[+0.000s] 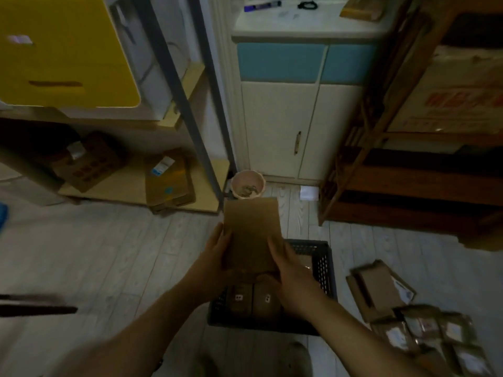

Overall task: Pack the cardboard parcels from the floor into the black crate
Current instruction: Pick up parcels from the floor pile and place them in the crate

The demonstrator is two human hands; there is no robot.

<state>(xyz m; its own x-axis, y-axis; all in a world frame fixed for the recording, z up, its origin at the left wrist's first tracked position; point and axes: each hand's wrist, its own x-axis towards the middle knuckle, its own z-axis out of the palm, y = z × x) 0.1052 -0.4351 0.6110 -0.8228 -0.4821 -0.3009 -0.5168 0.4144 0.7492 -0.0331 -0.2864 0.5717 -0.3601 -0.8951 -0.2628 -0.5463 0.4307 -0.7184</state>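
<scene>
We hold brown parcel (251,232) in both hands, above far half of black crate (324,265). Left hand (215,257) grips its left edge; right hand (288,270) grips its right edge, fingers laid over top face. Parcel's long side runs near to far, far end reaching past crate rim. Two labelled parcels (253,299) sit side by side in crate's near half. Loose parcels (408,317) lie heaped on floor, right of crate. Pink bowl (247,183) sits on floor beyond.

One black crate (324,268); two parcels (239,297) inside; one held parcel (251,232); floor pile (424,333) uncountable.
</scene>
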